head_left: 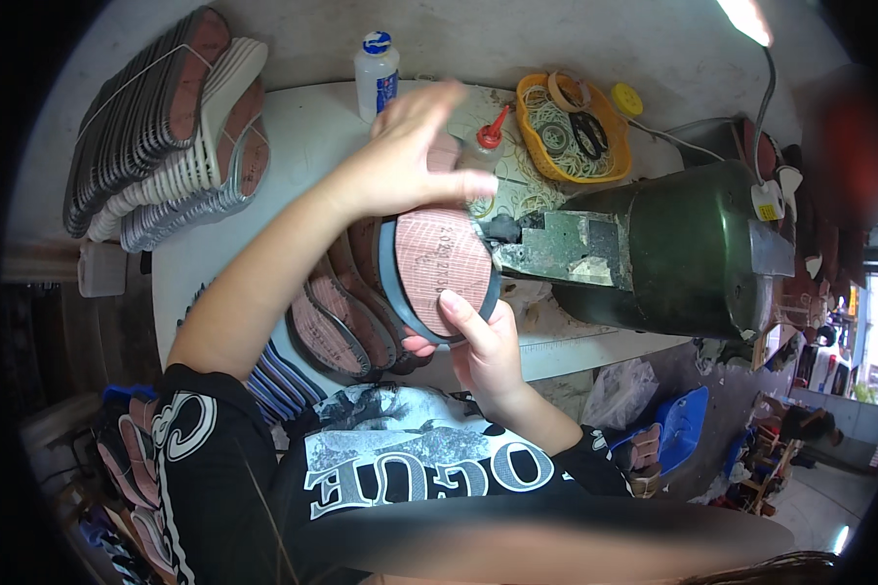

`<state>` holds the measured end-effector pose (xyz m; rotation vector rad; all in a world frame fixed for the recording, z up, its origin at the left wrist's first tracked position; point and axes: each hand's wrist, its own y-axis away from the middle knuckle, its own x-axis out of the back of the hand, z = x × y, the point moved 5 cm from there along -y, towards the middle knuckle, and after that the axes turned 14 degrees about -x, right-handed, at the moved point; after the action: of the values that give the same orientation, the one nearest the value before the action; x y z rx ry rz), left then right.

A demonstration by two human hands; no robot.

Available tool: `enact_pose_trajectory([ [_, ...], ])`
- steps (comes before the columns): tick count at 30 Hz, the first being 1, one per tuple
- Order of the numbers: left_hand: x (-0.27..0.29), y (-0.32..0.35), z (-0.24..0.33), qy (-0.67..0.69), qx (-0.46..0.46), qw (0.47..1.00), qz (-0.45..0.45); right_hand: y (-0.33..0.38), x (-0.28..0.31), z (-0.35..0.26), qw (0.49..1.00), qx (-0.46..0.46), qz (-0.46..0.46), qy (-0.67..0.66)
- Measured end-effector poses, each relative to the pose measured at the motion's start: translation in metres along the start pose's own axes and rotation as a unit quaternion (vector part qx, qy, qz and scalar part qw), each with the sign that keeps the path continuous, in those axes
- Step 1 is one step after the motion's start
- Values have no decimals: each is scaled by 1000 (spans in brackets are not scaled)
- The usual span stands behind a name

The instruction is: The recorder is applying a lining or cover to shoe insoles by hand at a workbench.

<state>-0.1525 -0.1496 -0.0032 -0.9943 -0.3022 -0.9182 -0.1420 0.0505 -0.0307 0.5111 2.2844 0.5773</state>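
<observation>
My right hand (488,356) grips the near end of a shoe sole (446,255), thumb on its pink striped face. That sole has a blue-grey edge and is held upright beside the narrow front of a green machine (566,244). Over the sole's far end, my left hand (405,161) is raised with thumb and fingers spread, slightly blurred. Whether its palm touches the sole cannot be made out. More pink-faced soles (334,327) lie in an overlapping row on the white table, left of the held one.
Tall bundles of soles (146,127) stand at the far left. A white bottle with a blue cap (377,73), a red-tipped bottle (488,141) and a yellow basket of rubber bands (576,171) sit along the table's back. A blue tub (685,424) is below right.
</observation>
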Motion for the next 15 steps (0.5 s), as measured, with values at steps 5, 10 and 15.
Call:
enact_pose_trajectory([
  [5,-8,-14,14,224,34,854,-468,-3,-5,-12,999,-1,32,-12],
  [10,4,-25,15,130,21,863,-487,1,-13,-13,998,52,23,-5],
  [15,15,-16,11,171,74,879,-439,-2,-7,-15,999,44,7,-17],
])
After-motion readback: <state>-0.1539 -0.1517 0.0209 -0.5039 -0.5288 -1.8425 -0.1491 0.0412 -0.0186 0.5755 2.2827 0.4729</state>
